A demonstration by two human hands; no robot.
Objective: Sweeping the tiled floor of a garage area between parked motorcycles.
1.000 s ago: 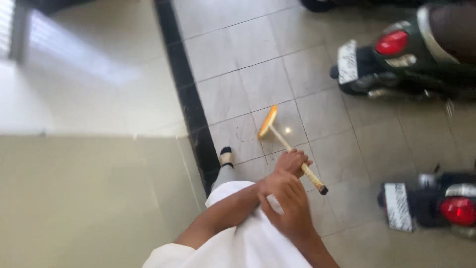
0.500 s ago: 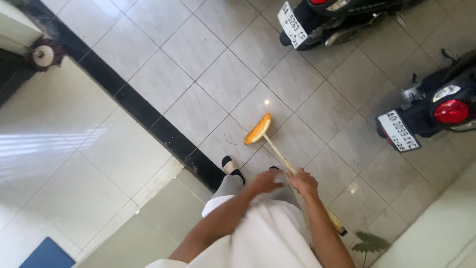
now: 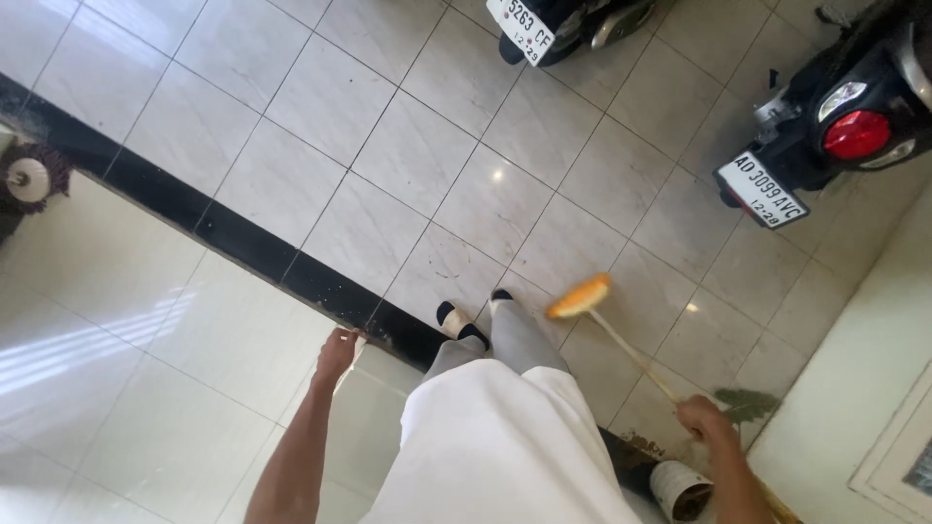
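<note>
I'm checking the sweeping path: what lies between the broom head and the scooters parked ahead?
Nothing visible does. The right hand grips the broom, and only bare grey tiles lie between its orange head and the two scooters. The left hand hangs free, off to the side.

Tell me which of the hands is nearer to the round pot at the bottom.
Right. The right hand grips the broom handle just above the pot; the left hand hangs far across, beyond the white garment.
</note>
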